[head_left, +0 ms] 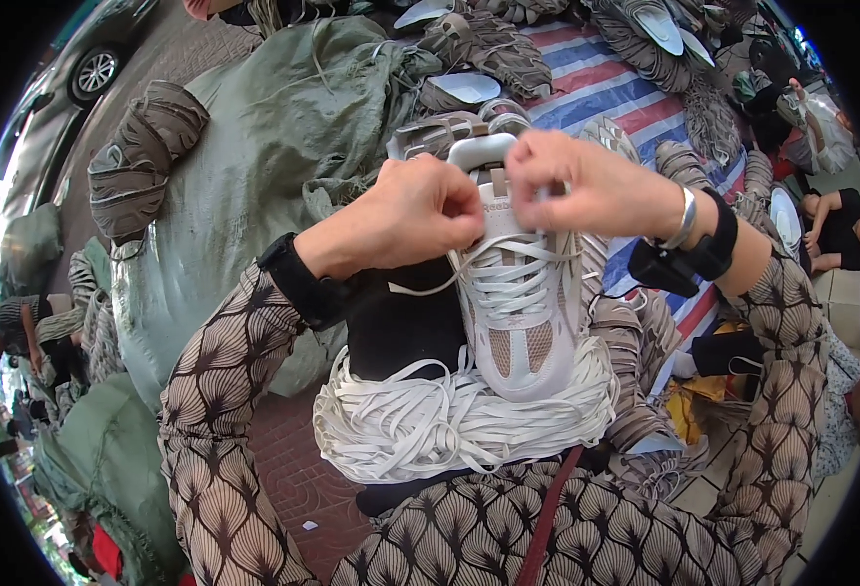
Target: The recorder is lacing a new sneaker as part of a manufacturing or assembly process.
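Note:
A white and beige sneaker [523, 337] lies across my lap, toe toward me, with white shoelaces [513, 293] crossing its tongue. My left hand [425, 210] is closed in a pinch beside the left of the tongue, and a loose lace loop hangs below it. On the other side, my right hand [586, 186] is curled over the shoe's upper opening, its fingertips blurred. Whatever the fingers of either hand pinch is hidden or too small to name. Under the toe rests a thick bundle of white laces [430, 425].
A big green sack [254, 186] fills the left, with a tied bundle of brown shoe uppers [146, 161] on it. More uppers [488, 59] lie ahead on a striped sheet [586, 83]. Other people [830, 230] sit at the right. A car [83, 73] stands far left.

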`<state>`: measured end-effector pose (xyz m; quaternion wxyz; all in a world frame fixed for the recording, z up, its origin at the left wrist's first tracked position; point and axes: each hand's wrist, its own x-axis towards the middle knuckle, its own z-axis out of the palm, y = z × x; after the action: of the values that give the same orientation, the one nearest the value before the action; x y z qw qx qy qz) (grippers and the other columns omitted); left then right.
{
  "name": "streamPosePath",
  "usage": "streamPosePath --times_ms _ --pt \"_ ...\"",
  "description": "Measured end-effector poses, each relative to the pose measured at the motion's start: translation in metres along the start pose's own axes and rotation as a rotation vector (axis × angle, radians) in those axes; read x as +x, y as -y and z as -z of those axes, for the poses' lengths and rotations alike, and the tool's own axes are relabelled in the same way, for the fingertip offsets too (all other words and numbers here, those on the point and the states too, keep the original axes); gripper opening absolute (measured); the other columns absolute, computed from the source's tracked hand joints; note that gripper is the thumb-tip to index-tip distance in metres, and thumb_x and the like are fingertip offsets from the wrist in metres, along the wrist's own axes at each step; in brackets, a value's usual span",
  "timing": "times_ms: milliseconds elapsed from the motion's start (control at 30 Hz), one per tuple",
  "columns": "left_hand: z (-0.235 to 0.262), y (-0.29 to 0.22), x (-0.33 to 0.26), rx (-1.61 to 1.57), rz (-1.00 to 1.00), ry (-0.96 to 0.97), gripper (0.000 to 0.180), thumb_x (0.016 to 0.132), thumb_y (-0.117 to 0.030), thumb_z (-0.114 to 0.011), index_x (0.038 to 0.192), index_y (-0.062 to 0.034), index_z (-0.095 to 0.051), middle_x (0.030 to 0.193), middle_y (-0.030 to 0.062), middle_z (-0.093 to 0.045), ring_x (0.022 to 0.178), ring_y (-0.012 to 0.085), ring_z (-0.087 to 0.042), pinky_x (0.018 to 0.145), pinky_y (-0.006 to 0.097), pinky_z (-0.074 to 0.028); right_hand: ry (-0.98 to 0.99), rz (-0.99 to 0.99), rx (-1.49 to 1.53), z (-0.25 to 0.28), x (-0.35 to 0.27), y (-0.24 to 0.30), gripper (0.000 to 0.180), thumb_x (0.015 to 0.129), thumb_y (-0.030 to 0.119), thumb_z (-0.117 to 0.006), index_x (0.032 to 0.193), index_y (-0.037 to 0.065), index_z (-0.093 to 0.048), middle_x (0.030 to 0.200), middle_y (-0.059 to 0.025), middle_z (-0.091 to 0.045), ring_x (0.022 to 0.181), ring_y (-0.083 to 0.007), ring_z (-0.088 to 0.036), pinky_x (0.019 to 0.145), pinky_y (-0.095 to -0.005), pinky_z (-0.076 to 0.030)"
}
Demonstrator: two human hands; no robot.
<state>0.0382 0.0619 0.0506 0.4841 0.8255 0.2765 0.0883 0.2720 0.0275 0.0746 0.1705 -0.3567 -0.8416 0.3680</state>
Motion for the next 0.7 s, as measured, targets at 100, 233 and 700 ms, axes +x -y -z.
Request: streamPosePath --times_ms 100,233,700 --pt "0.030 0.007 0.014 -0.552 0.058 -0.323 0.016 0.095 -0.020 -0.061 0.103 -0.0074 -0.067 0.090 -0.0044 -0.065 0.082 0.0014 -0.053 0.076 0.020 -0.042 -0.319 -0.326 0.341 0.024 0.054 0.000 0.012 0.093 0.018 -0.058 0.093 0.007 -0.062 0.073 0.0036 -0.060 0.050 -0.0014 -0.044 0.046 -0.0171 -0.035" --pt "0.043 0.008 0.055 -0.581 -0.084 -0.457 0.018 0.096 -0.024 -0.061 0.101 -0.0088 -0.067 0.093 -0.0056 -0.065 0.086 0.0013 -0.052 0.083 0.020 -0.037 -0.495 -0.393 0.745 0.054 0.080 -0.056 0.016 0.098 0.012 -0.049 0.111 0.007 -0.056 0.076 0.0028 -0.056 0.050 -0.0019 -0.037 0.044 -0.0175 -0.030" --pt "0.044 0.019 0.162 -1.360 0.171 -0.242 0.031 0.102 -0.028 -0.042 0.113 -0.0052 -0.059 0.091 0.0084 -0.068 0.077 0.0192 -0.063 0.073 0.028 -0.052 -0.444 -0.104 1.297 0.134 0.115 -0.125 0.017 0.094 0.011 -0.050 0.081 0.004 -0.059 0.063 -0.0028 -0.052 0.055 -0.0160 -0.051 0.051 -0.0287 -0.044"
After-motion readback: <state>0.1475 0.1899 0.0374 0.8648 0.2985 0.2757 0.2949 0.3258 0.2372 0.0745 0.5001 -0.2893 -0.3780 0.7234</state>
